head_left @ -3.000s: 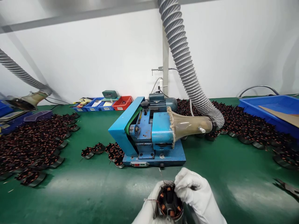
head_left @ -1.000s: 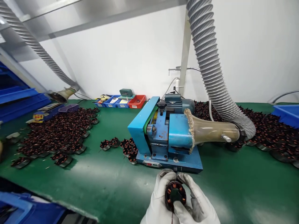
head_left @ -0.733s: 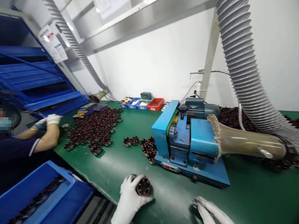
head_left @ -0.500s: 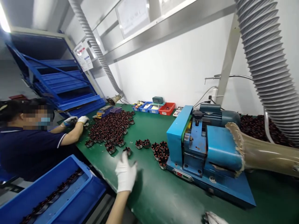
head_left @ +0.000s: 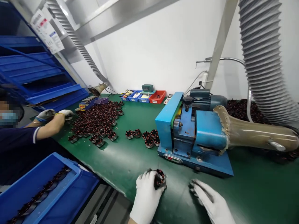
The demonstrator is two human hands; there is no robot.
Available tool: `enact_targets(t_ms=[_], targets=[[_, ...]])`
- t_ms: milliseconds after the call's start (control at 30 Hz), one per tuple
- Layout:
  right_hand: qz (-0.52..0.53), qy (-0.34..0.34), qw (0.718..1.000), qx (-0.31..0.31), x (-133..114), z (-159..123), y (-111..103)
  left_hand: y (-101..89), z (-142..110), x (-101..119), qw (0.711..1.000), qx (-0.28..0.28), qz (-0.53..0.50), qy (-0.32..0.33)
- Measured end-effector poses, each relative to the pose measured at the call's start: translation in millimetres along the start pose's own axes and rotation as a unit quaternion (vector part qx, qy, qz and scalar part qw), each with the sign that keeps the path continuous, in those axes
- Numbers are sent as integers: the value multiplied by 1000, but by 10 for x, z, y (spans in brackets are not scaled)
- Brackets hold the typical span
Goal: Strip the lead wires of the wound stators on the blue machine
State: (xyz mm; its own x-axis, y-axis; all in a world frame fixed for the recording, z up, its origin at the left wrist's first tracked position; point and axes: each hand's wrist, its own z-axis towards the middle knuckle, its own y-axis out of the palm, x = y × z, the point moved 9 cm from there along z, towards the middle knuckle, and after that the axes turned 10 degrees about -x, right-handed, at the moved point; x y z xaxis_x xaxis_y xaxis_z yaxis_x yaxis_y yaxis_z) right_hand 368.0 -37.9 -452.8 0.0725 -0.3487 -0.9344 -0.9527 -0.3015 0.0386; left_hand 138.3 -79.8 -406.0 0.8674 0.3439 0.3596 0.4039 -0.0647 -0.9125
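My left hand (head_left: 148, 194), in a white glove, is closed around a motor stator (head_left: 160, 179) with copper windings and a dark ring body, just above the green table. The fingers on the stator's far side are partly hidden. My right hand (head_left: 211, 199), also white-gloved with dark fingertips, is to the right of it, apart from the stator. Its fingers stretch toward the left, and I see no part in them. A few stators (head_left: 149, 142) stand beside the blue belt grinding machine (head_left: 210, 129), and two more stators (head_left: 133, 133) stand left of them.
A large stator pile (head_left: 95, 121) covers the table's far left, where a co-worker's gloved hands (head_left: 57, 115) are at work. A blue bin (head_left: 70, 193) with a row of stators stands at the left edge. Small trays (head_left: 157, 97) line the wall. An extraction duct (head_left: 261, 129) joins the machine.
My left hand has taken a stator from near the pile and drawn it back right toward me. My right hand has come further into view. The camera view has turned right.
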Motion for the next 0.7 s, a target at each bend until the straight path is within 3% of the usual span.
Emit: enact_targets(t_ms=[67, 167, 267, 333, 433, 567, 633, 700], targets=[[76, -5, 996, -45, -61, 63, 198, 231, -60, 106, 997, -41, -63, 24], [124, 20, 990, -62, -79, 161, 355, 466, -44, 308, 984, -76, -150, 57], [146, 10, 987, -72, -134, 228, 370, 494, 15, 558, 977, -82, -165, 104], [160, -9, 984, -79, -209, 224, 334, 509, 32, 650, 958, -126, -243, 85], [177, -47, 980, -74, -392, 147, 213, 513, -55, 844, 893, -227, -387, 42], [207, -96, 972, -57, -713, -6, -97, 330, -249, 1259, 817, -310, -479, 80], [231, -128, 964, -7, -842, -84, -358, 253, -283, 1357, 822, -302, -476, 84], [251, -171, 950, 68, -914, -172, -602, 212, -250, 1390, 836, -260, -477, 75]])
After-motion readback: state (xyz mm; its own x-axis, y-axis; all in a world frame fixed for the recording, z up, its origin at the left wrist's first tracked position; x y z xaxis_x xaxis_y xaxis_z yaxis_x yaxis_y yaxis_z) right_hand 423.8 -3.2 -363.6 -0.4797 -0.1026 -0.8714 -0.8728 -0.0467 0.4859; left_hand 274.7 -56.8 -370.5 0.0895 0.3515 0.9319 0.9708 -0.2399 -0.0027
